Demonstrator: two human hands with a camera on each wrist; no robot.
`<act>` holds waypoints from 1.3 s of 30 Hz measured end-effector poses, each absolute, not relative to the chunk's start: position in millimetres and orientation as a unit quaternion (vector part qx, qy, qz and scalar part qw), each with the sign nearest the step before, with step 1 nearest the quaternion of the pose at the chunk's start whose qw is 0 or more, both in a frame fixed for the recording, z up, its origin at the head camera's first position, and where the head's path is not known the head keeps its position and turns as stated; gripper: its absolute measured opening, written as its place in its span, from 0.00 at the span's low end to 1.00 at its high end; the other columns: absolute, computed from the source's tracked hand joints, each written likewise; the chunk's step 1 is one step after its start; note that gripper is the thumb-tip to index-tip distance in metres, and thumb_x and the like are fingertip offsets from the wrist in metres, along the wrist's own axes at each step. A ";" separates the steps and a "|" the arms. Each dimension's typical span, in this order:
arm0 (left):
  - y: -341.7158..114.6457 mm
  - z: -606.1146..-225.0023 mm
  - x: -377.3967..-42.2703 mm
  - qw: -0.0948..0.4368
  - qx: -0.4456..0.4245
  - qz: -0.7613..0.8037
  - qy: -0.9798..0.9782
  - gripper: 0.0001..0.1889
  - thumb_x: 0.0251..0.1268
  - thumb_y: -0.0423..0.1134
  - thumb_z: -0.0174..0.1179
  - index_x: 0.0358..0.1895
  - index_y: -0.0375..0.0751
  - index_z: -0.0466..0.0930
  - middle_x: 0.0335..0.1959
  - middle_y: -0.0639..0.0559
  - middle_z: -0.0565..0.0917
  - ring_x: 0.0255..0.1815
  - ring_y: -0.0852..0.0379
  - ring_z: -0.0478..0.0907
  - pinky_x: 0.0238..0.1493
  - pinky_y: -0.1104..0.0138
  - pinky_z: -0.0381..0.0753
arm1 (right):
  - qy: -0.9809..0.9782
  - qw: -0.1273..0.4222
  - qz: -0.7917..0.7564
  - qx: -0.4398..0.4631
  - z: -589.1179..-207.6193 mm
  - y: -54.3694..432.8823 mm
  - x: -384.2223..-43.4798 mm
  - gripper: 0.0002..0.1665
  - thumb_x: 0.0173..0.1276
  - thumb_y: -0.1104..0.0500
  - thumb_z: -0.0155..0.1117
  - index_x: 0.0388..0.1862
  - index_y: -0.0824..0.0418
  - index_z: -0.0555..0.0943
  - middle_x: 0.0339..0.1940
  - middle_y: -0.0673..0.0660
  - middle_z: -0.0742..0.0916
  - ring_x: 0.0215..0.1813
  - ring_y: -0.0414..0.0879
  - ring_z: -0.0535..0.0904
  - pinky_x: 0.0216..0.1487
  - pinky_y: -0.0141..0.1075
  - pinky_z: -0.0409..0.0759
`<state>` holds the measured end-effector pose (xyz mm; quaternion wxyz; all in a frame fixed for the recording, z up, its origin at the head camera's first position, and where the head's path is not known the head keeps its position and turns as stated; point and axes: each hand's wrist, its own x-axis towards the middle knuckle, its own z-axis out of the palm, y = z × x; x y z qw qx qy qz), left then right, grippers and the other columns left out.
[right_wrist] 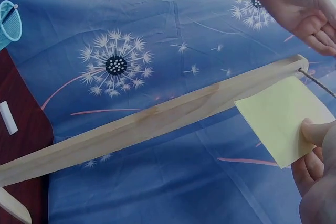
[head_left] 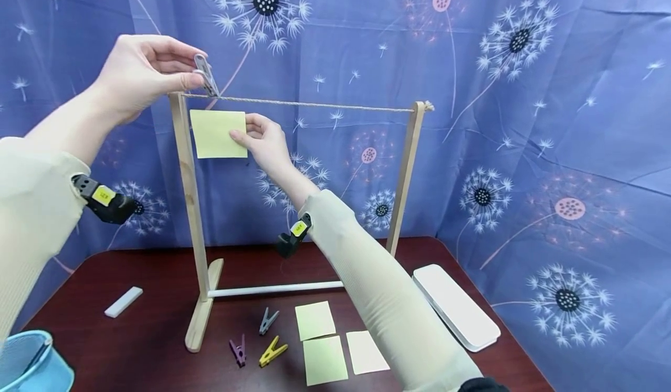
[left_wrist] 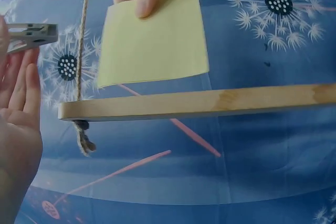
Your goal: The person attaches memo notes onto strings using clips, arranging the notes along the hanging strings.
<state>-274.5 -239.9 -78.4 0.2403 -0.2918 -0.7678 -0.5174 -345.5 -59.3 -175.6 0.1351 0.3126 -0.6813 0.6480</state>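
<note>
A dark reddish-brown table (head_left: pixel 152 336) with rounded back corners stands against blue fabric (head_left: pixel 335 42), creased and printed with white and pink dandelions, which covers the back and right side. On the table stands a wooden frame (head_left: pixel 190 194) with a white crossbar (head_left: pixel 272 290) low down and a twisted rope (head_left: pixel 325 106) strung between its posts.

The person's left hand (head_left: pixel 149 77) pinches a gray clothespin (head_left: pixel 205 76) near the rope's left end; the left wrist view shows a gap between clothespin and rope. The right hand's (head_left: pixel 266 144) grip is closed on the right edge of a yellow sticky note (head_left: pixel 214 134), thumb in front, held just below the rope beside the left post.

Before the frame lie a second gray clothespin (head_left: pixel 268 322), a purple clothespin (head_left: pixel 238 351) and a yellow clothespin (head_left: pixel 273 352), near two yellow-green notes (head_left: pixel 325 362) and a paler note (head_left: pixel 365 352). A white block (head_left: pixel 123 302) and a blue mesh cup (head_left: pixel 59 374) are at the left, a white case (head_left: pixel 456 307) at the right.

Each wrist bears a black camera (head_left: pixel 122 208) with a yellow label (head_left: pixel 104 195); the dark characters are too small to read surely.
</note>
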 end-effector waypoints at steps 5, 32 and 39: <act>-240.3 -76.3 -278.1 0.272 -0.254 -0.549 -0.748 0.13 0.58 0.28 0.67 0.41 0.52 0.88 0.31 0.66 0.87 0.35 0.72 0.84 0.37 0.83 0.77 | -0.669 0.137 0.655 0.324 -170.3 -60.4 -344.4 0.18 0.64 0.68 0.67 0.52 0.73 0.79 0.45 0.70 0.86 0.47 0.57 0.86 0.38 0.27 0.81; -227.2 -73.7 -283.4 0.280 -0.076 -0.622 -0.727 0.02 0.55 0.39 0.72 0.31 0.51 0.91 0.23 0.70 0.85 0.49 0.67 0.73 0.70 0.72 0.56 | -0.686 0.109 0.650 0.308 -164.4 -65.8 -345.8 0.19 0.65 0.67 0.66 0.55 0.71 0.79 0.48 0.67 0.87 0.48 0.51 0.86 0.42 0.28 0.82; -227.3 -73.2 -283.6 0.298 -0.056 -0.595 -0.744 0.05 0.56 0.42 0.72 0.35 0.50 0.91 0.22 0.71 0.83 0.48 0.69 0.72 0.67 0.71 0.58 | -0.687 0.102 0.649 0.310 -167.5 -67.8 -348.1 0.19 0.66 0.67 0.65 0.54 0.73 0.78 0.49 0.68 0.86 0.49 0.53 0.86 0.42 0.28 0.82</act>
